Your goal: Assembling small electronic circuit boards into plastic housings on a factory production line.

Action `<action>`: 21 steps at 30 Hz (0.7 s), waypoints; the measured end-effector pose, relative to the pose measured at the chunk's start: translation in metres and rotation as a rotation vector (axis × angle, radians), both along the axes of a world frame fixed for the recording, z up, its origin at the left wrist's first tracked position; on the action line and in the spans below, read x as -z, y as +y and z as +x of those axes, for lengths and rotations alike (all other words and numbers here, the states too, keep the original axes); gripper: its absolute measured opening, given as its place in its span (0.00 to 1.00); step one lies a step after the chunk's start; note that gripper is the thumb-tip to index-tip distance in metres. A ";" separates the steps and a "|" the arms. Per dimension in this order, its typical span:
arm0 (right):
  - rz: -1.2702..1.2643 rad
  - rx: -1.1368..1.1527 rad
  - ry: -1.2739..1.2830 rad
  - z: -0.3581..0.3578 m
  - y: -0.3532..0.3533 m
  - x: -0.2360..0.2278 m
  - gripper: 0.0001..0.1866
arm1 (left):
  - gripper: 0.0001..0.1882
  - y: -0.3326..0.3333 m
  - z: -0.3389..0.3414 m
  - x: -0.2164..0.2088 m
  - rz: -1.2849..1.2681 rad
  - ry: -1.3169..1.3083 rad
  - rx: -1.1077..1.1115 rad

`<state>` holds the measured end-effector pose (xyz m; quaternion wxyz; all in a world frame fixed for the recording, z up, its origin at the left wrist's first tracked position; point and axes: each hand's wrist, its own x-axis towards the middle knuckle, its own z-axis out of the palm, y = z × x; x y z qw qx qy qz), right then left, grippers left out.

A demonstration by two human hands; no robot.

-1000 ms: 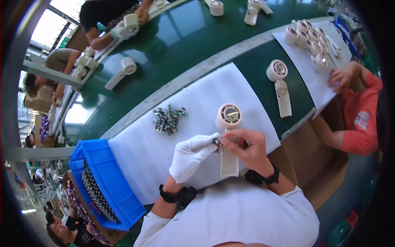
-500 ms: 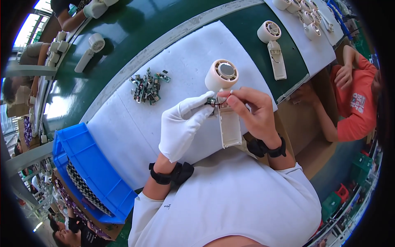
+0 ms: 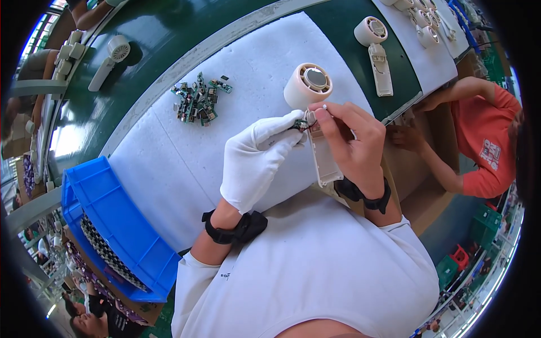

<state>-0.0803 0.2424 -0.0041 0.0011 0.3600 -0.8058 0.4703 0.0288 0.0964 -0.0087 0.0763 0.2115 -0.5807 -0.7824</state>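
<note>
A cream handheld fan [image 3: 307, 89] lies on the white foam sheet [image 3: 163, 163], its round head pointing away from me and its open, hollow handle [image 3: 328, 160] toward me. Beside the neck, my white-gloved left hand [image 3: 255, 155] is closed, pinching a small green circuit board [image 3: 300, 125] between thumb and fingertips. My bare right hand [image 3: 356, 143] is over the handle, thumb and forefinger closed on a small white connector [image 3: 324, 107]. Thin wires show between the two hands; where they end is hidden by my fingers. A pile of circuit boards [image 3: 196, 101] lies to the left.
A blue plastic bin [image 3: 121, 219] stands at my left. Other fans lie on the green surface, one far right [image 3: 378, 59] and one far left [image 3: 110, 61]. At right, a person in a red shirt [image 3: 484, 141] reaches over a cardboard box [image 3: 431, 191].
My view has shifted slightly. My right fingers have lifted the white connector a little away from the board. The person at right has reached an arm farther forward.
</note>
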 end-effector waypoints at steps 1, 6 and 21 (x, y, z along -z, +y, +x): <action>0.001 -0.002 -0.002 0.000 0.001 -0.001 0.06 | 0.16 0.000 0.000 0.000 -0.023 0.015 -0.020; 0.129 -0.111 0.162 0.000 0.003 -0.010 0.09 | 0.18 -0.002 0.001 0.004 -0.091 0.050 -0.070; 0.180 -0.240 0.365 -0.012 -0.008 -0.015 0.11 | 0.16 0.000 0.001 0.012 -0.470 0.229 -0.159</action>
